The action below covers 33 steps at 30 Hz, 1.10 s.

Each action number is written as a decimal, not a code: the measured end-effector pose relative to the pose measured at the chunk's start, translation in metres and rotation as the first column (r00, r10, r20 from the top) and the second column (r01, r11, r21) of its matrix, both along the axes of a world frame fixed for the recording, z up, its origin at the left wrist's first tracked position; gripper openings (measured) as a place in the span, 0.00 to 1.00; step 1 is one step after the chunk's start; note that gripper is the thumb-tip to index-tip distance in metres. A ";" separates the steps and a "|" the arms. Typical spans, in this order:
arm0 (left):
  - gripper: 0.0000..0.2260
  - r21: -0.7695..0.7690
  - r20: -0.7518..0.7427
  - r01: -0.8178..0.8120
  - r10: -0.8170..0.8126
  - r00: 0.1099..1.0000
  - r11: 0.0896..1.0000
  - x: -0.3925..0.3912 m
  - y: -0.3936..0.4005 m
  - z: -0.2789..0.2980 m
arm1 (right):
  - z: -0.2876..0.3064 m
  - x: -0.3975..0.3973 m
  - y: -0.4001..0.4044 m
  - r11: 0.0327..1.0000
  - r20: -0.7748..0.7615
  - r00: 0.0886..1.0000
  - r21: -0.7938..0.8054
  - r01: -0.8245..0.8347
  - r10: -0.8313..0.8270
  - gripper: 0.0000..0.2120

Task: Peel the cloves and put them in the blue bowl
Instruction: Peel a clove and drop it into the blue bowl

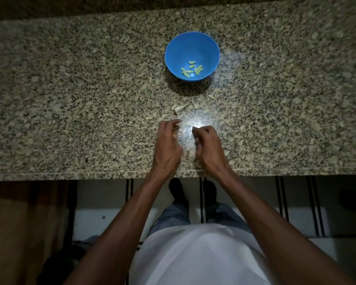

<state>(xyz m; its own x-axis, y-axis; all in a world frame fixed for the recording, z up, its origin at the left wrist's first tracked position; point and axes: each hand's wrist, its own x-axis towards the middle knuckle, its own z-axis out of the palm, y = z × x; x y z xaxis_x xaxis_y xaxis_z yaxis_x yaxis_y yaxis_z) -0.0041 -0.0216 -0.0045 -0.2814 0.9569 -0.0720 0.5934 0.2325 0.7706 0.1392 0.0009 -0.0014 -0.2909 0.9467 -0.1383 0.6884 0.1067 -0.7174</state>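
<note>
Cloves already peeled lie in the blue bowl, which stands toward the far edge of the surface, centred. Near the front edge, my left hand and right hand hover close together, fingers curled; glare hides whether either grip grasps a clove, so I cannot tell. Papery skins lie between hands and bowl. To peel well, I judge I should pinch the clove steadily with one hand, strip skin from the tip, and keep the scraps clear of the bowl.
</note>
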 end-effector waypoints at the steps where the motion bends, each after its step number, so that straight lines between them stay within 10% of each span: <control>1: 0.27 0.019 -0.029 -0.054 0.054 0.998 0.998 -0.006 0.000 0.001 | 0.001 0.007 0.008 1.000 0.011 1.000 0.019 -0.012 0.011 0.15; 10: 0.25 -0.153 -0.179 0.127 -0.154 0.972 0.980 0.004 -0.003 -0.001 | 0.002 0.013 0.034 0.903 0.164 0.905 0.115 -0.413 0.393 0.10; 14: 0.30 -0.084 -0.189 -0.053 0.036 0.981 0.995 0.004 -0.001 0.004 | 0.004 0.041 0.040 0.961 0.085 0.961 0.062 -0.268 0.263 0.08; 22: 0.24 -0.148 -0.247 0.170 -0.202 0.948 0.974 0.020 -0.008 -0.005 | 0.001 0.031 -0.002 0.960 -0.008 0.961 0.034 -0.277 0.278 0.10; 26: 0.28 -0.056 -0.221 -0.055 0.041 0.974 0.997 0.018 -0.027 -0.001 | 0.008 0.027 0.022 0.973 -0.072 0.971 0.056 -0.222 0.226 0.15; 33: 0.29 -0.117 -0.316 -0.147 0.103 0.943 0.982 0.007 0.001 -0.001 | -0.002 0.035 0.061 0.935 0.119 0.941 0.128 -0.330 0.316 0.06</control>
